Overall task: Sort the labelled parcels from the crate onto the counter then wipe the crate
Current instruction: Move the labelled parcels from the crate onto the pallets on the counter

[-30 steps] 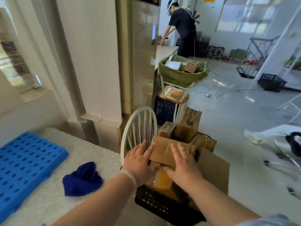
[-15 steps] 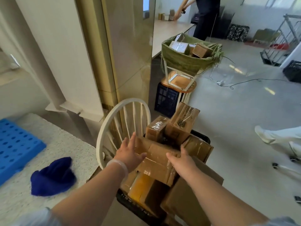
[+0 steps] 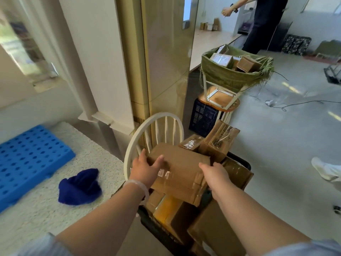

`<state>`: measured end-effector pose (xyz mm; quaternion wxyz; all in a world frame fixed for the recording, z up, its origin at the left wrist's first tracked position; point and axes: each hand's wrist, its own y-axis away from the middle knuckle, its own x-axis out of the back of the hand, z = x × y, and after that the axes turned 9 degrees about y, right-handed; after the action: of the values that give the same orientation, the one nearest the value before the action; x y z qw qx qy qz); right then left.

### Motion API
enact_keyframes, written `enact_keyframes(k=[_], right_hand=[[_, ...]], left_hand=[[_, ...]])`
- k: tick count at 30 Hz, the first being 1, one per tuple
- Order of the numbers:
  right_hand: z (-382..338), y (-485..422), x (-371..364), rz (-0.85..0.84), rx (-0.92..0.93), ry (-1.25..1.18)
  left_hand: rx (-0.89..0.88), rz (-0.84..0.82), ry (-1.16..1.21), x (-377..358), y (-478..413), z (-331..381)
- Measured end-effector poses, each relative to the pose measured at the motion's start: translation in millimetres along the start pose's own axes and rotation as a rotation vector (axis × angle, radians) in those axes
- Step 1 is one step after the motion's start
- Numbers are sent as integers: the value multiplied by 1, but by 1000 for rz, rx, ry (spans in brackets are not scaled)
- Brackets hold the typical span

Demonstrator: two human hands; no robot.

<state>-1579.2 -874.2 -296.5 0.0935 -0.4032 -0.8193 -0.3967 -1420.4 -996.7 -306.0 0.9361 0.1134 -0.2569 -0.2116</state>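
Note:
A black crate point(image 3: 239, 162) packed with several brown cardboard parcels rests on a white chair point(image 3: 153, 124) beside the speckled counter point(image 3: 44, 204). I hold a flat taped cardboard parcel point(image 3: 180, 170) above the pile, tilted. My left hand point(image 3: 144, 168) grips its left end with the thumb on top. My right hand point(image 3: 215, 177) clasps its right end. Other parcels point(image 3: 219, 139) stand upright behind it in the crate. A crumpled dark blue cloth point(image 3: 80, 187) lies on the counter to the left.
A blue perforated plastic tray point(image 3: 27, 159) lies on the counter's far left. Beyond the chair stand a dark crate point(image 3: 203, 117), a stool and a green-lined basket of boxes point(image 3: 234, 74). Another person point(image 3: 265, 23) stands at a far counter. Someone's white shoe point(image 3: 326, 169) is at the right.
Both hands have lifted the flat parcel off the pile and tipped it up. My view has swung slightly, with the cloth and blue tray shifting in the frame.

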Motion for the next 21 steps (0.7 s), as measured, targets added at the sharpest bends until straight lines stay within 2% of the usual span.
enact_keyframes(k=[5,15,21], right_hand=[[-13,16,-11,-34,52,5],[-38,36,-38,-76,210,-78],[-45,43,-52,-140,299,-12]], left_hand=[[1,57,5,31,4,10],[-49,-7,97,77,20,-3],[-38,77,82,88,20,-11]])
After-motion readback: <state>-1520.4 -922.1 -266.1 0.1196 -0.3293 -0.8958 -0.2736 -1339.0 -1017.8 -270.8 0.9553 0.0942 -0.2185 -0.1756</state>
